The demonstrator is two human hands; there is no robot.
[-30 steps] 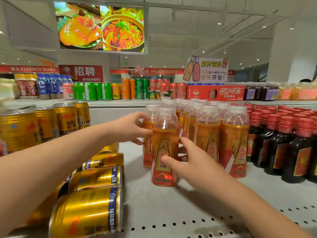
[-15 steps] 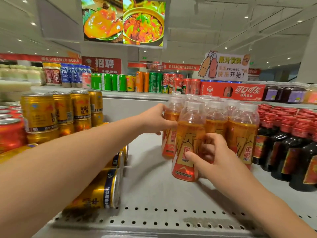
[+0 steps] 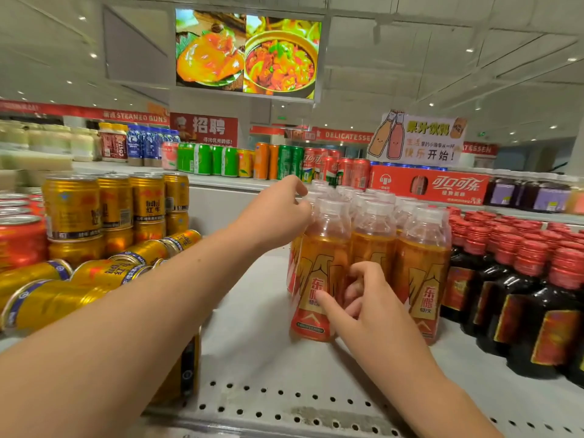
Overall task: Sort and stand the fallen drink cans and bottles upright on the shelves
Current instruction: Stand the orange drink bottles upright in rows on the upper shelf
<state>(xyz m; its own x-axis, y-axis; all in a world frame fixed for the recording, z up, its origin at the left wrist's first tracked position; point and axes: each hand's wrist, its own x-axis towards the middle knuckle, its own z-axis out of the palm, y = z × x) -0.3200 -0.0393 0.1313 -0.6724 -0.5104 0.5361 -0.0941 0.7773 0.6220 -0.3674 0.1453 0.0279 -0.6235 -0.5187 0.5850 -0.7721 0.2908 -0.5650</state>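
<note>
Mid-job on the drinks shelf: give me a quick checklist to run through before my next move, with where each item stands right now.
1. Front orange bottle standing upright on the shelf: ok.
2. Right hand holding it, thumb on the label, fingers curled behind: ok.
3. Left hand at the necks of the rear orange bottles, firm grip: cannot tell, its fingers are hidden.
4. Fallen gold cans at the left stood up: not ok, several lie on their sides.
5. Dark bottles at the right upright: ok.
</note>
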